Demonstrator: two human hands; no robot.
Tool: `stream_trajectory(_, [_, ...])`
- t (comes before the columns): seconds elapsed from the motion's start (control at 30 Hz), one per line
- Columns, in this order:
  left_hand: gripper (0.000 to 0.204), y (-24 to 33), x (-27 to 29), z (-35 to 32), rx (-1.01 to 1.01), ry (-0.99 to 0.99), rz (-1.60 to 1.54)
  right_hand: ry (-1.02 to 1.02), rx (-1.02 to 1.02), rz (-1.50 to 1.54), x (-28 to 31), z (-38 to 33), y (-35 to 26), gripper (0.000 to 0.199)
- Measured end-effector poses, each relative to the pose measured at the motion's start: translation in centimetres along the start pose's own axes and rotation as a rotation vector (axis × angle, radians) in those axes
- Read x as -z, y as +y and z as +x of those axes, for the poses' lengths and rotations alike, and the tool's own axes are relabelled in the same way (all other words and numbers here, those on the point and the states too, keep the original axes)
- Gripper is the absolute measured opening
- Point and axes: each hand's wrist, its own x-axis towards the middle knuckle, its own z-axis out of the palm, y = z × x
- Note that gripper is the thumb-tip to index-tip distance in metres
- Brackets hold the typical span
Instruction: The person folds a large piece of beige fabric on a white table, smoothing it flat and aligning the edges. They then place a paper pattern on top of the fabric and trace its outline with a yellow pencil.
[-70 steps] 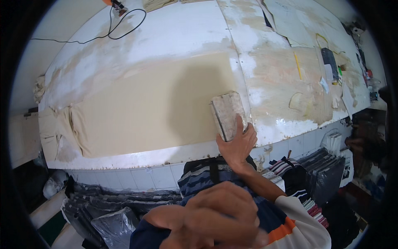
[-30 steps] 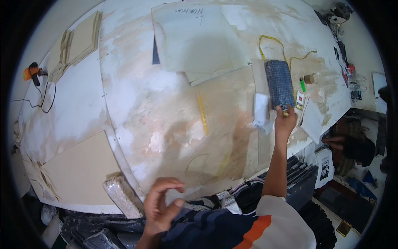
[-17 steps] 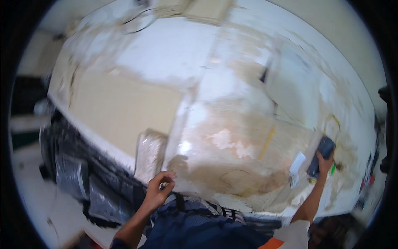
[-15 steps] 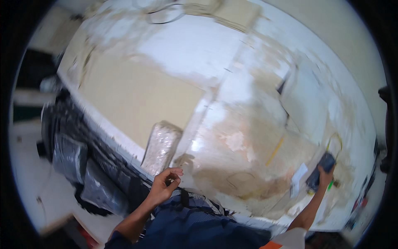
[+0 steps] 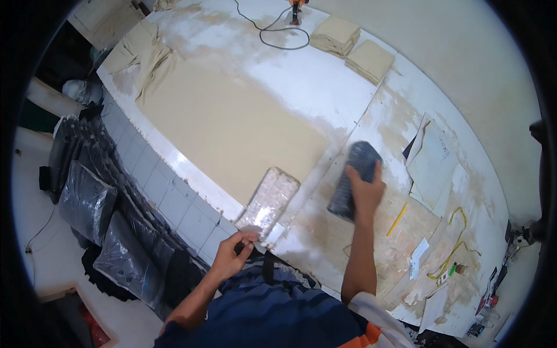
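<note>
A dark blue-grey oblong block (image 5: 366, 158), seemingly wrapped, is gripped in my right hand (image 5: 366, 188), fingers around its right side. It is over the middle of the table, right of the beige cloth. My left hand (image 5: 231, 255) is at the near table edge with thumb and fingertips drawn together in a pinch; anything between them is too small to make out. Just beyond its fingertips, a shiny, clear-wrapped pale block (image 5: 270, 200) rests on the near corner of a spread beige cloth (image 5: 232, 127).
Folded beige cloths (image 5: 371, 60) and a black cable (image 5: 284, 47) lie at the back. To the right are pale pattern sheets (image 5: 432, 162), a yellow strip (image 5: 397, 219), a yellow measuring tape (image 5: 458, 246) and a white paper slip (image 5: 418, 258). Plastic-wrapped dark bundles (image 5: 87, 194) crowd the left.
My right hand has carried the dark block from the table's right side leftward and away from me to the middle. My left hand stays pinched near the pale block. The view has shifted.
</note>
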Motion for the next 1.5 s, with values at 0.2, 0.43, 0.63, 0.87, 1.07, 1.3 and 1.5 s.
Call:
stream_trajectory(0.2, [0.029, -8.1, 10.8, -3.0, 0.093, 0.266, -0.033, 0.025, 0.156, -0.365, -11.6, 0.0, -10.0, 0.102])
stream_trajectory(0.43, [0.026, -26.4, 26.7, -12.6, 0.279, 0.59, -0.145, 0.293, 0.076, -0.581, -20.6, 2.4, -7.9, 0.104])
stream_trajectory(0.63, [0.022, -34.7, 37.6, -11.6, 0.553, 0.706, -0.006, 0.123, -0.113, -0.754, -20.1, 5.9, -5.9, 0.11])
stream_trajectory(0.87, [0.027, -31.3, 50.0, 8.6, 0.269, 0.516, -0.12, 0.361, 0.263, -0.584, -32.4, -4.7, -19.3, 0.055])
stream_trajectory(1.07, [0.031, -25.9, 67.7, 21.0, 0.089, 0.382, 0.153, 0.295, 0.795, 0.04, -55.7, -19.0, -41.7, 0.029])
stream_trajectory(1.3, [0.029, -30.4, 87.9, 22.5, 0.196, 0.654, 0.225, -0.666, 0.676, 0.379, -78.4, -35.0, -65.5, 0.015])
stream_trajectory(1.5, [0.026, -38.3, 101.9, 26.0, 0.347, 0.688, 0.088, -1.078, 0.618, 0.331, -94.1, -41.6, -75.5, 0.019])
